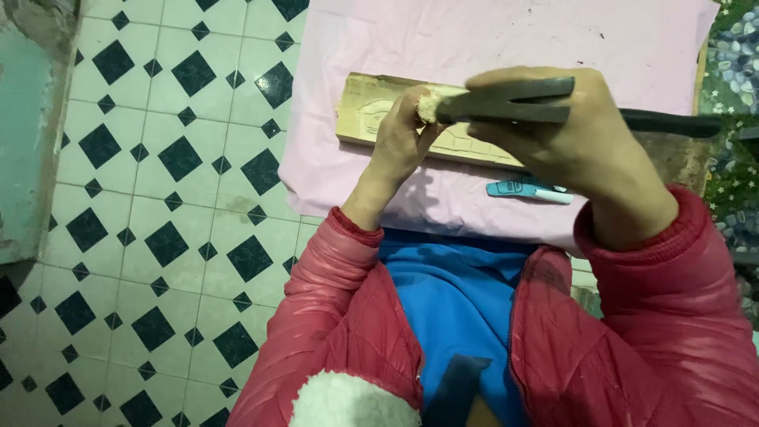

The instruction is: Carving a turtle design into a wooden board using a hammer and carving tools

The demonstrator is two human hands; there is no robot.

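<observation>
Red sleeves [648, 316] frame both hands. Right hand [569, 134] grips a hammer [506, 103]; left hand [399, 134] clenches a chisel [428, 107] on the board [356, 111]. Only faint outlines are cut; most carving seems left.

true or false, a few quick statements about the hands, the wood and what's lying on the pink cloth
1. The right hand grips a dark metal hammer. True.
2. The wooden board lies on bare floor tiles. False: it lies on the pink cloth.
3. The left hand rests on the board and holds a tool with a frayed, pale wooden end. True.
4. A blue and white pen-like thing lies on top of the board. False: it lies on the cloth beside the board, on the person's side.
5. Both sleeves are green. False: they are red, over a blue garment.
</observation>
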